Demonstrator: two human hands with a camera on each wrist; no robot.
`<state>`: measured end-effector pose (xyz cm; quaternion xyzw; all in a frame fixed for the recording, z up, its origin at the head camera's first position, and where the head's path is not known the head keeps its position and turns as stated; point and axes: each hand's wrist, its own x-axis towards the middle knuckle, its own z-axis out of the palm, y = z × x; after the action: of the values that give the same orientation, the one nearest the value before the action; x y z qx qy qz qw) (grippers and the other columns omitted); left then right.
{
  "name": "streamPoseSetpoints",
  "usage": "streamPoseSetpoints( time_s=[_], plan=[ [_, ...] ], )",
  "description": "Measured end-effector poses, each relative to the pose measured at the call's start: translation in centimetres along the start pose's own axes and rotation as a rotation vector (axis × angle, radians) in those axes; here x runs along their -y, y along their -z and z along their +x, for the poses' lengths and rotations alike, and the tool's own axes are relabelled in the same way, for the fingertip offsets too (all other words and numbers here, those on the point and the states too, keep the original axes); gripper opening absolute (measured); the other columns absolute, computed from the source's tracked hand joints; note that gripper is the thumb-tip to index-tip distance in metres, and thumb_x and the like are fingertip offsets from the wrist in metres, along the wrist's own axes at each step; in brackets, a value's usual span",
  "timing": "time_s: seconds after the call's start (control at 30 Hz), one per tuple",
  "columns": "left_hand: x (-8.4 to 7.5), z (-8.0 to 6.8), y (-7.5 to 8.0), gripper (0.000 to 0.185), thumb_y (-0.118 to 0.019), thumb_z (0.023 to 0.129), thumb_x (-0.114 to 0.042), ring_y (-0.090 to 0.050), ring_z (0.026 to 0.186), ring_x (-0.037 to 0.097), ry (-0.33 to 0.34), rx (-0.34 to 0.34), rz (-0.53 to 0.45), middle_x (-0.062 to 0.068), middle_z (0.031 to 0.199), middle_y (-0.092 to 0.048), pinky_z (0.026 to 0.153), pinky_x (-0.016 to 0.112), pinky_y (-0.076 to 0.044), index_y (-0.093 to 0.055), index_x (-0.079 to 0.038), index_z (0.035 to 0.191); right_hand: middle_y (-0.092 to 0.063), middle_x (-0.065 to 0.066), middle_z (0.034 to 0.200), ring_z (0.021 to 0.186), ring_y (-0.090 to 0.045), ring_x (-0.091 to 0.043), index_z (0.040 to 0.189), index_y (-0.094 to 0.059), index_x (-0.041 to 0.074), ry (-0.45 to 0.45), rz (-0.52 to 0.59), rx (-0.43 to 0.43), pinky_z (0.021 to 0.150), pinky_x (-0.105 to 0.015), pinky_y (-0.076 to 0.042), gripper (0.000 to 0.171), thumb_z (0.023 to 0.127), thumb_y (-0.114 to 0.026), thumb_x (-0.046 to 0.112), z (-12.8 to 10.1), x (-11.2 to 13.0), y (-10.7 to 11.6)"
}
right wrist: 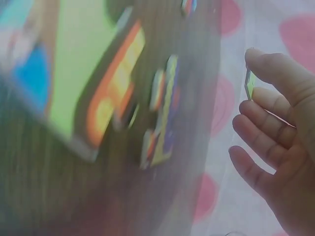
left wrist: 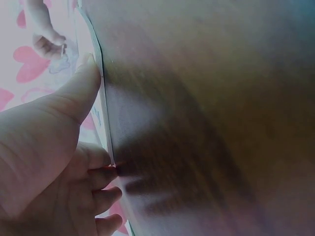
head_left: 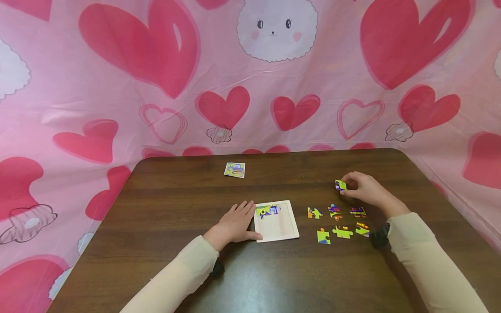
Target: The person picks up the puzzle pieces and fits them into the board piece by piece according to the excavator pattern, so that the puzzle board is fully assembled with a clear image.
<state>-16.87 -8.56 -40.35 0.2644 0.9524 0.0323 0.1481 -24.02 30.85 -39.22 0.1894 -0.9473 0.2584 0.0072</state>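
Fingers (head_left: 346, 182) of the right hand (head_left: 362, 188) pinch a puzzle piece (head_left: 340, 185) just above the desk (head_left: 188, 195), at twelve o'clock from the loose pieces (head_left: 341, 221). Straight and pressed together, the left hand (head_left: 235, 224) rests flat at nine o'clock of the white puzzle tray (head_left: 277, 221), touching its edge. A small picture card (head_left: 235, 169) lies well apart at twelve o'clock.

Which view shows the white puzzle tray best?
The head view: the whole puzzle tray lies flat beside the left hand. The left wrist view shows only its thin edge; in the right wrist view I cannot make it out.
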Motion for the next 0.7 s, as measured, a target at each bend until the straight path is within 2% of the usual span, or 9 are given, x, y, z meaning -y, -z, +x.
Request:
streamPoseSetpoints(
  time_s=[0.23,0.47,0.7],
  plan=[
    [0.1,0.1,0.0,0.092,-0.055,0.081,-0.061,-0.018,0.136,0.027,-0.001,-0.001,0.002,0.012,0.149,-0.022,0.108,0.043,-0.016,-0.024,-0.002,0.145,-0.06,-0.016,0.098,0.092,-0.056,-0.034,0.103,-0.058,-0.004,0.039,0.015,-0.02,0.081,-0.051,-0.045,0.036,0.078,-0.074,0.016,0.6,1.8,-0.3],
    [0.1,0.0,0.0,0.092,-0.055,0.081,-0.061,-0.018,0.136,0.027,-0.002,-0.002,-0.001,0.012,0.149,-0.023,0.107,0.043,-0.017,-0.025,-0.001,0.144,-0.06,-0.014,0.096,0.09,-0.057,-0.033,0.101,-0.059,-0.002,0.116,0.016,-0.062,0.081,-0.051,-0.045,0.035,0.077,-0.076,0.016,1.1,3.5,-0.6],
    [0.0,0.0,0.1,0.091,-0.055,0.081,-0.06,-0.018,0.136,0.027,0.001,0.001,-0.008,0.012,0.149,-0.023,0.107,0.044,-0.016,-0.025,-0.002,0.144,-0.06,-0.012,0.099,0.094,-0.055,-0.031,0.105,-0.059,0.001,0.111,0.022,-0.029,0.083,-0.05,-0.045,0.037,0.077,-0.076,0.019,1.4,5.4,-1.4]
  ],
)
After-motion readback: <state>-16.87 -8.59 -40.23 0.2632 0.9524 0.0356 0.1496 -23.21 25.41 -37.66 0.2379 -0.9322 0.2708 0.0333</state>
